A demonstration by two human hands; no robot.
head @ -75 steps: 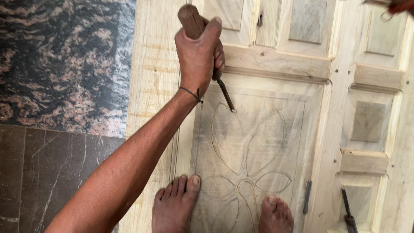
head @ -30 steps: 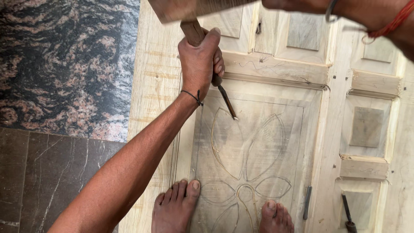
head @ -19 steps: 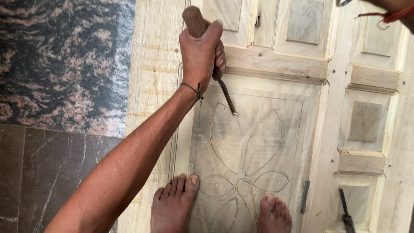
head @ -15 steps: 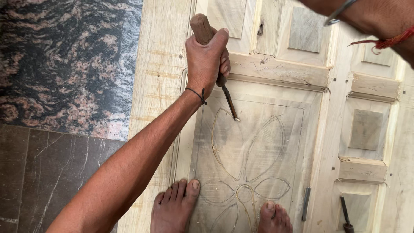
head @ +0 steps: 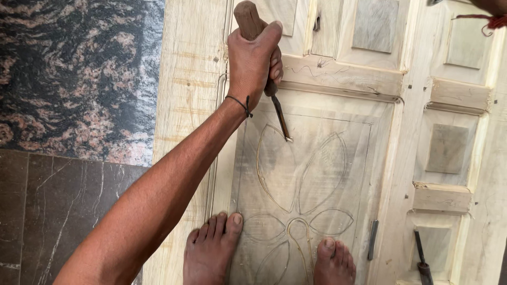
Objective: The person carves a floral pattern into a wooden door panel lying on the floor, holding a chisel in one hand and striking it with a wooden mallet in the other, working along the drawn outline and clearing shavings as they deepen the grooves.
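While both bare feet stand at the near edge of the carved panel, flower outline runs between them. Spare chisel lies in a recessed panel at right, a second tool beside the carved panel. Left hand is fisted tight around the wooden-handled chisel, blade tip touching the panel's upper petal line. Farther out, right hand barely shows at top right corner; can't tell its grip. Pale wooden door lies flat on stone floor.

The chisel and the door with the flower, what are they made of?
The chisel in the left hand looks like a brown wooden handle with a dark metal blade. The door panel looks like pale, unpainted wood: grain and cut petal lines show.
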